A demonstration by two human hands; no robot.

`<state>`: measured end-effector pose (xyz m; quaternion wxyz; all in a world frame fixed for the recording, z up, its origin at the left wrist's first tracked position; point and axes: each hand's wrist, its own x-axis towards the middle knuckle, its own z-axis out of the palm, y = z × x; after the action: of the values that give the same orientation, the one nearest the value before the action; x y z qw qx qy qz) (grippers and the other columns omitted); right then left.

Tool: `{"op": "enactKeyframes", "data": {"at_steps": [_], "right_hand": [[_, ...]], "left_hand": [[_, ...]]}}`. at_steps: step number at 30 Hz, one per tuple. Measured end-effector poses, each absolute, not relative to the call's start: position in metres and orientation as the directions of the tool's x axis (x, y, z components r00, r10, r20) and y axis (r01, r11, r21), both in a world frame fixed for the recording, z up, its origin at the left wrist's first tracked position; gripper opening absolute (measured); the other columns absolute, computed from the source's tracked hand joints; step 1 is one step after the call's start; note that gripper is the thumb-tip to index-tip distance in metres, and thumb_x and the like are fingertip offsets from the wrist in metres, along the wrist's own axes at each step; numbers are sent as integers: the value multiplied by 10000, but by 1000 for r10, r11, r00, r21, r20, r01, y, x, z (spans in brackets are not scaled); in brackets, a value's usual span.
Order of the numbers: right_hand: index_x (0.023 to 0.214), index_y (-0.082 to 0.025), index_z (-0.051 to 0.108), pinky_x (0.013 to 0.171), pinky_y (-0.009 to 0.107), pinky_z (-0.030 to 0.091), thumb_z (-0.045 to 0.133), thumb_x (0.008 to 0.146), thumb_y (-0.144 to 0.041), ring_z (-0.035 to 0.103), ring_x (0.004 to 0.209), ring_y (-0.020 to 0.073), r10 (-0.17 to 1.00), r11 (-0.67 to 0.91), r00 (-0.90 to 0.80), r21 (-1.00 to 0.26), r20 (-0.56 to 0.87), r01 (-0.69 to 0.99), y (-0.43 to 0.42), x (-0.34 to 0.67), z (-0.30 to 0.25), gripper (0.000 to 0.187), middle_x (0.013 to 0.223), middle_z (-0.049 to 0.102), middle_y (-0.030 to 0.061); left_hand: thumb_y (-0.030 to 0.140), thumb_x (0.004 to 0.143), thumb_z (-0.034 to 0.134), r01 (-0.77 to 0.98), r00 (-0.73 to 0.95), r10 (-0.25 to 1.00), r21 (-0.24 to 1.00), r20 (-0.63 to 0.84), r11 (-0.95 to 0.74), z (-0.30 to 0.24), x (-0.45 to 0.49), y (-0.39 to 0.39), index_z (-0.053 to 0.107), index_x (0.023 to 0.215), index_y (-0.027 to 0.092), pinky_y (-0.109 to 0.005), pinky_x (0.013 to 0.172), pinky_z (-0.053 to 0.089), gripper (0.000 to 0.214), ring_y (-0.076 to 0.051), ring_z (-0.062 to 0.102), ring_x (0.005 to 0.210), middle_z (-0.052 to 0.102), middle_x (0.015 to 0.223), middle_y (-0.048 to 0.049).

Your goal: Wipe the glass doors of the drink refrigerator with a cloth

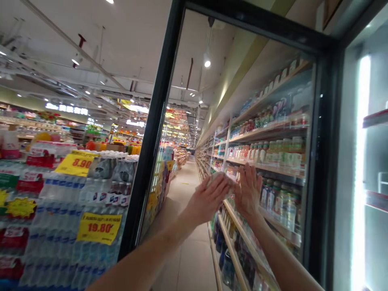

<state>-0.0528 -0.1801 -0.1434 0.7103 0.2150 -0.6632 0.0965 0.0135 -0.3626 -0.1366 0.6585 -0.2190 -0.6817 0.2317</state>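
A black-framed glass door (153, 129) stands swung open in front of me. My left hand (207, 200) lies over a pale, crumpled cloth (224, 178) at the middle of the pane, its fingers pressed onto it. Most of the cloth is hidden under the fingers. Just to the right, my right hand (247, 196) is raised with its fingers stretched out and its palm to the glass; nothing shows in it. Whether that palm actually touches the pane, I cannot tell. Both arms reach in from the bottom edge.
Through the glass, shelves of bottled drinks (281, 151) run along the right of an aisle floor (184, 230). At left are stacked water bottle packs (57, 226) with yellow price signs (99, 228). A lit cooler interior (360, 169) is at far right.
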Motion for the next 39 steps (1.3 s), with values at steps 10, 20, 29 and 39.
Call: {"op": "enactKeyframes", "data": {"at_steps": [10,20,29,39], "right_hand": [[1446,-228,229,1089,542,197,277,929,-279,209,1404,252,-134,874,111,170,985,-455,-181,-52,-143,523,1474,329,125],[1435,-222,266,1094,531,197,260,933,-298,211,1404,249,-135,870,117,174,984,-461,-181,-54,-142,508,1475,329,117],[1433,-228,276,1102,535,182,274,925,-284,204,1406,248,-118,861,102,153,988,-485,-182,-54,-143,511,1479,326,101],[1409,-213,326,1103,518,182,280,928,-306,223,1400,243,-113,869,124,159,986,-469,-184,-58,-143,492,1459,360,111]], "left_hand": [[378,907,354,-4,-25,577,-577,817,817,-129,11,-370,425,1325,122,-392,1164,66,495,-200,195,1397,330,1472,-66],[448,907,352,33,-96,561,-561,822,827,-134,8,-365,345,1388,202,-438,1155,87,540,-211,198,1397,300,1488,-45],[372,900,392,-31,-28,327,-328,945,944,-144,6,-373,349,1383,134,-456,1153,101,541,-237,179,1401,324,1469,-105],[342,905,381,-55,42,171,-168,984,984,-131,6,-387,349,1378,89,-454,1156,97,537,-245,141,1408,351,1453,-116]]}}
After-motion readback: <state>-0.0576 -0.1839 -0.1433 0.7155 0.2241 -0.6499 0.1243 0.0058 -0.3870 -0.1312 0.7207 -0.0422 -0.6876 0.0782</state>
